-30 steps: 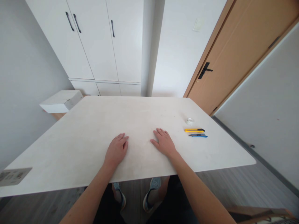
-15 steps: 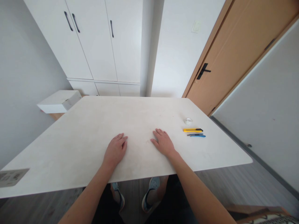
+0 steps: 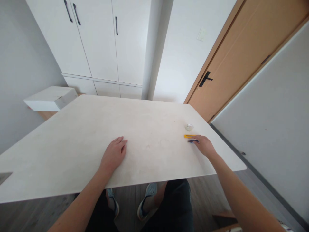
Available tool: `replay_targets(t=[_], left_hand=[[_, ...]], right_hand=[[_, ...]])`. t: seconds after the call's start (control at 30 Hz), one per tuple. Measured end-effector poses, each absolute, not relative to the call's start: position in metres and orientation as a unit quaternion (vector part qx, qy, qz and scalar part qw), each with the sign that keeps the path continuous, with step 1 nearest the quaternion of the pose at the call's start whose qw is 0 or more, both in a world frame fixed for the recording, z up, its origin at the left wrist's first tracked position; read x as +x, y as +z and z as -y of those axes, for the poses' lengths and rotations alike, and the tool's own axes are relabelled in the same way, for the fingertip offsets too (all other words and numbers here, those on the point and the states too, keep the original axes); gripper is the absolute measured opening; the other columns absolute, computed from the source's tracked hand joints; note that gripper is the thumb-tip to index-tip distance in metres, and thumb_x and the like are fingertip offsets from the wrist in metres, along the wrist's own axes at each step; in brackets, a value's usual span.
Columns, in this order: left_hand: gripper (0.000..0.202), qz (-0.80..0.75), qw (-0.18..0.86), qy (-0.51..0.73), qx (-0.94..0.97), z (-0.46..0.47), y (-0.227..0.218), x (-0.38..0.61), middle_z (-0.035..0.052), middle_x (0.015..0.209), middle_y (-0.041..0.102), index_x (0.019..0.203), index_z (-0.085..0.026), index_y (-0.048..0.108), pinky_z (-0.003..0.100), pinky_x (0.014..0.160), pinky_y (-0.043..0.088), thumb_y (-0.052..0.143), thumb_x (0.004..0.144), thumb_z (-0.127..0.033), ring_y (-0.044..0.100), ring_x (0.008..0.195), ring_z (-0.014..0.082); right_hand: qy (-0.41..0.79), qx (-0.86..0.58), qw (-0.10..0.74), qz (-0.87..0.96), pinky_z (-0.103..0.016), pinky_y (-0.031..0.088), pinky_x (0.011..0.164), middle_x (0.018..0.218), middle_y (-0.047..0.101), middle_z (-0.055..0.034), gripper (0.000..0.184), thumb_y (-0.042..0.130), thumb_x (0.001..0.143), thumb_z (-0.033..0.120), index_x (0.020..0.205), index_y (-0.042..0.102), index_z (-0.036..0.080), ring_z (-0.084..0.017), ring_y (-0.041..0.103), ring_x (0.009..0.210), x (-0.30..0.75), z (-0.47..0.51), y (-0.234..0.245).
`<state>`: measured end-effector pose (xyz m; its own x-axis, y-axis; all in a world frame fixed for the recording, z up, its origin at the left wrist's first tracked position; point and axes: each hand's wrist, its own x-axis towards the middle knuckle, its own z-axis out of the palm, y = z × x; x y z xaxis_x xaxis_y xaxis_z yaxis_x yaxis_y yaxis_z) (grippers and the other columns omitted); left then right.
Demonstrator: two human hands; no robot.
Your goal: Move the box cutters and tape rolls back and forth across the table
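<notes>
My left hand lies palm down on the white table, fingers stretched out, holding nothing. At the right side of the table, my right hand is over a yellow utility knife and a slim blue pen. Its fingers and thumb close around the pen, while the fingers also cover the far end of the knife. Both things still lie on the tabletop. Just beyond them stands a roll of clear tape.
A white box stands past the table's far left corner. Behind the table are white cupboards, and a wooden door is at the right. A grey label is at the left table edge.
My right hand has moved right from the middle of the table onto the pen and utility knife. My left hand stays flat on the table. The view has shifted slightly.
</notes>
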<state>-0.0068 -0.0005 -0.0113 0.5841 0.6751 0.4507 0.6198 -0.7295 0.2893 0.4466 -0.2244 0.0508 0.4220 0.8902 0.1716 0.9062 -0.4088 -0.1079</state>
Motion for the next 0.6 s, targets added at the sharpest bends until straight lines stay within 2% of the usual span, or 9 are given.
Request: replay_targets(t=[0.1,0.27,0.33,0.5,0.6], left_hand=[[0.043,-0.359,0.055,0.278,0.889,0.0,-0.011,-0.007,0.0173,0.13,0.067,0.115,-0.014,0.073,0.048,0.112,0.045,0.04,0.096,-0.032,0.061,0.125,0.0301],[0.042,-0.364,0.061,0.28,0.886,0.0,-0.011,-0.008,0.0131,0.131,0.068,0.115,-0.018,0.073,0.049,0.112,0.045,0.04,0.095,-0.034,0.061,0.125,0.0283],[0.042,-0.366,0.055,0.275,0.887,0.0,-0.011,-0.007,0.0129,0.131,0.068,0.116,-0.018,0.073,0.048,0.112,0.045,0.04,0.095,-0.034,0.061,0.125,0.028],[0.045,-0.36,0.038,0.269,0.893,-0.001,-0.012,-0.008,0.0167,0.13,0.067,0.116,-0.014,0.073,0.046,0.112,0.045,0.038,0.097,-0.034,0.061,0.124,0.0291],[0.046,-0.358,0.034,0.267,0.894,-0.001,-0.012,-0.008,0.0176,0.13,0.067,0.117,-0.012,0.073,0.045,0.112,0.045,0.037,0.097,-0.034,0.061,0.123,0.0293]], right_hand=[[-0.016,-0.833,0.043,0.552,-0.041,0.05,0.096,0.122,0.072,-0.0068,0.036,0.059,0.082,0.013,0.112,0.075,0.026,-0.027,0.064,0.114,0.462,0.228,0.057],[-0.003,-0.813,0.077,0.578,-0.033,0.049,0.091,0.113,0.072,-0.0089,0.03,0.054,0.088,0.017,0.112,0.071,0.022,-0.022,0.066,0.103,0.467,0.219,0.067],[-0.016,-0.823,0.078,0.562,-0.032,0.049,0.09,0.111,0.071,-0.01,0.03,0.052,0.087,0.014,0.111,0.069,0.02,-0.022,0.065,0.101,0.47,0.212,0.07],[0.024,-0.835,0.02,0.55,-0.033,0.049,0.083,0.101,0.073,-0.0078,0.025,0.056,0.085,0.012,0.106,0.065,0.022,-0.024,0.067,0.092,0.476,0.201,0.066],[0.022,-0.827,0.033,0.56,-0.035,0.048,0.087,0.102,0.071,-0.0092,0.028,0.054,0.082,0.011,0.107,0.063,0.021,-0.025,0.066,0.096,0.476,0.201,0.059]])
